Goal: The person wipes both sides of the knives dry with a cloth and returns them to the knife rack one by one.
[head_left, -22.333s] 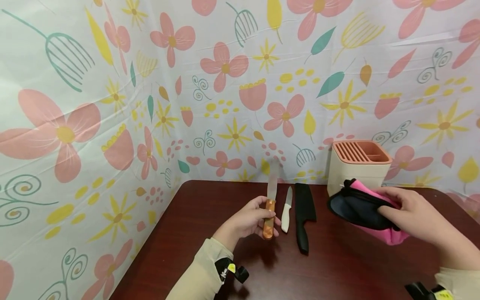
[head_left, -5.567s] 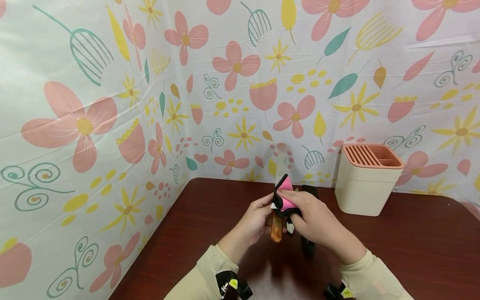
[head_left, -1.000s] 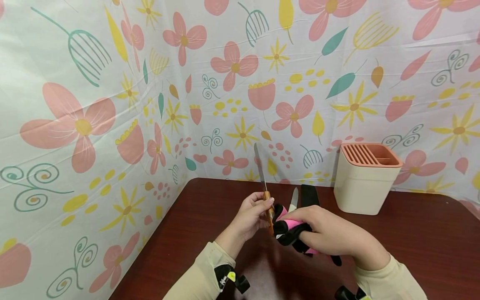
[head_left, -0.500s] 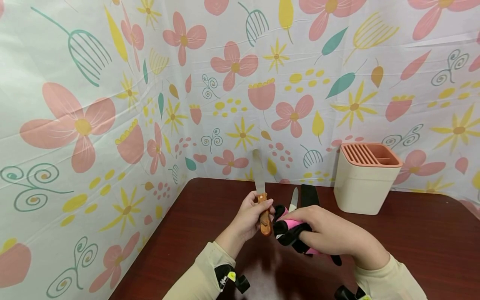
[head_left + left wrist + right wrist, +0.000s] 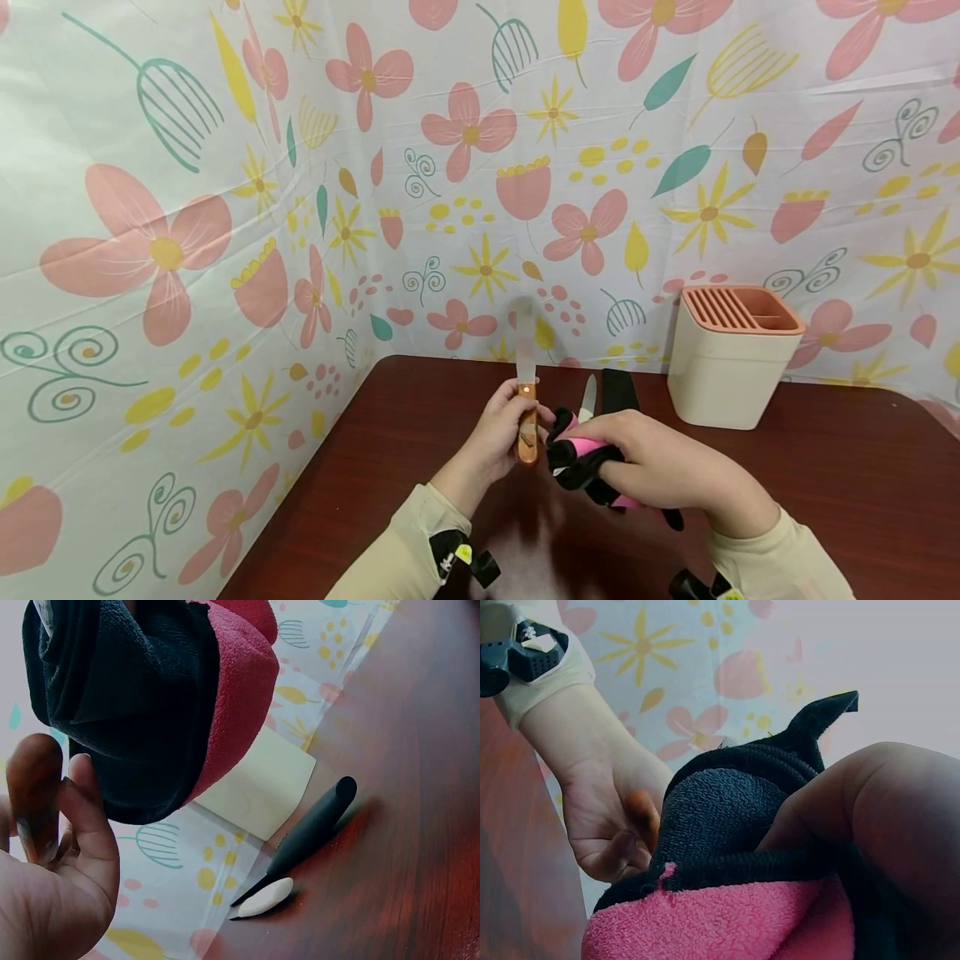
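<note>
My left hand [image 5: 495, 425] grips a knife by its orange-brown handle [image 5: 528, 425], blade [image 5: 525, 342] pointing up with its flat side toward the head camera. Beside it my right hand [image 5: 667, 458] holds a bunched pink and black cloth [image 5: 581, 450]. In the right wrist view the cloth [image 5: 720, 900] shows fleecy pink and dark faces, with the fingers tucked into its fold. The left wrist view shows the handle's butt [image 5: 34, 772] close beside the cloth [image 5: 150, 712]. Behind the cloth lie a small white-handled knife [image 5: 588, 398] and a black cleaver [image 5: 618, 390], both partly hidden.
A cream knife block [image 5: 731, 375] with a slotted orange top [image 5: 742, 310] stands at the back right of the dark red-brown table [image 5: 840, 483]. Flower-patterned sheeting [image 5: 465, 208] rises right behind the table and along its left side.
Several seconds ago the cloth was around the knife; now it is off to the right. Over the last second the left hand has turned the blade from edge-on to flat; the right hand stays still.
</note>
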`<state>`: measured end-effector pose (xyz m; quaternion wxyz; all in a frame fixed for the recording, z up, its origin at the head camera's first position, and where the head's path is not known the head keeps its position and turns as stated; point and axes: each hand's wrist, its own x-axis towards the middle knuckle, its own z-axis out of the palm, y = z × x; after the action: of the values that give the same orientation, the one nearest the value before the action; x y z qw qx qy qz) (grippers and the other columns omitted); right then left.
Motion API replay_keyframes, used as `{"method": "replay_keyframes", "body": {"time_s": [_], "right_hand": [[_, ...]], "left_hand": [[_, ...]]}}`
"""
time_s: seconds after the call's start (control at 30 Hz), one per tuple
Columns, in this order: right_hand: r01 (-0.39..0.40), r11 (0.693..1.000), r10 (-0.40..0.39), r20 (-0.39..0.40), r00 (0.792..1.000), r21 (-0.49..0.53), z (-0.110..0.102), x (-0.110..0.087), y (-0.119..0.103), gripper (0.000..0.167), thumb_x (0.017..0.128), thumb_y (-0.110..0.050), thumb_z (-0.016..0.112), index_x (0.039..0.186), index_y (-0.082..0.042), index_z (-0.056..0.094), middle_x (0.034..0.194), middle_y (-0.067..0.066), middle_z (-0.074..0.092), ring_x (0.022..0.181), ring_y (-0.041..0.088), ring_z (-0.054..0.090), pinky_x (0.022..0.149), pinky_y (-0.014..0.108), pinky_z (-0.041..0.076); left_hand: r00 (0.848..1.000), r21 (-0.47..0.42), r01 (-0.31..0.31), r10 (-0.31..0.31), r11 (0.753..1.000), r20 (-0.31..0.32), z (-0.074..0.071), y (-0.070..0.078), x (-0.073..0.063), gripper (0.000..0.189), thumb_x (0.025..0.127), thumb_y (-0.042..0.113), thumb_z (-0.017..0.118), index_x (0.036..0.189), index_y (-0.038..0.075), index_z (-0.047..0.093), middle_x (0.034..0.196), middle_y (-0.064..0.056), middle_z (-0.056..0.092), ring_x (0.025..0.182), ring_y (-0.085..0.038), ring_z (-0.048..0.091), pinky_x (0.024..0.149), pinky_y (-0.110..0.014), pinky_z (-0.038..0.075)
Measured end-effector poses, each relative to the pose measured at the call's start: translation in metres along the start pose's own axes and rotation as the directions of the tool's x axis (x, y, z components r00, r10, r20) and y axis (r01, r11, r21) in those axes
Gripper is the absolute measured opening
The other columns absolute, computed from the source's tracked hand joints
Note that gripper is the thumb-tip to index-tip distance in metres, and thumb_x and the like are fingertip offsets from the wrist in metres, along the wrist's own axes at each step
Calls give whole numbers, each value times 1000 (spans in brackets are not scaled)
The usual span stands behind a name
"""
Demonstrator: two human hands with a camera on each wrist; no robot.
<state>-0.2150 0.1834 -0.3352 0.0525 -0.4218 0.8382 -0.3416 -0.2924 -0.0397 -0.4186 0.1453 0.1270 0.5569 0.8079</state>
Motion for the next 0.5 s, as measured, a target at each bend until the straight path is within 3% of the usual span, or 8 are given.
{"method": "replay_keyframes", "body": {"time_s": [0.2,0.4,0.5], "right_hand": [[6,999,-7,13,1000,40,-2,-2,-4,59,85,14,48,118,-30,69,100,-10,71,47,-3,59,50,26,53],[143,988,-146,-50,988,-50,-8,-4,-5,58,86,12,55,123,-30,68,102,-16,71,71,-3,65,66,22,54],[177,981,-184,-96,978,-82,-12,-8,-5,57,85,13,58,123,-29,68,95,-17,70,76,-2,63,68,21,53]], "left_hand": [[999,-20,31,-31,999,22,0,3,-2,35,100,13,42,135,14,46,87,-1,71,73,-15,63,58,-27,56],[997,-8,41,-40,999,65,2,7,-5,42,95,9,43,137,16,44,91,-3,70,67,-17,67,57,-32,58],[995,-11,52,-51,999,87,3,8,-5,46,94,7,42,139,17,43,93,-5,68,64,-19,69,58,-34,59]]}}
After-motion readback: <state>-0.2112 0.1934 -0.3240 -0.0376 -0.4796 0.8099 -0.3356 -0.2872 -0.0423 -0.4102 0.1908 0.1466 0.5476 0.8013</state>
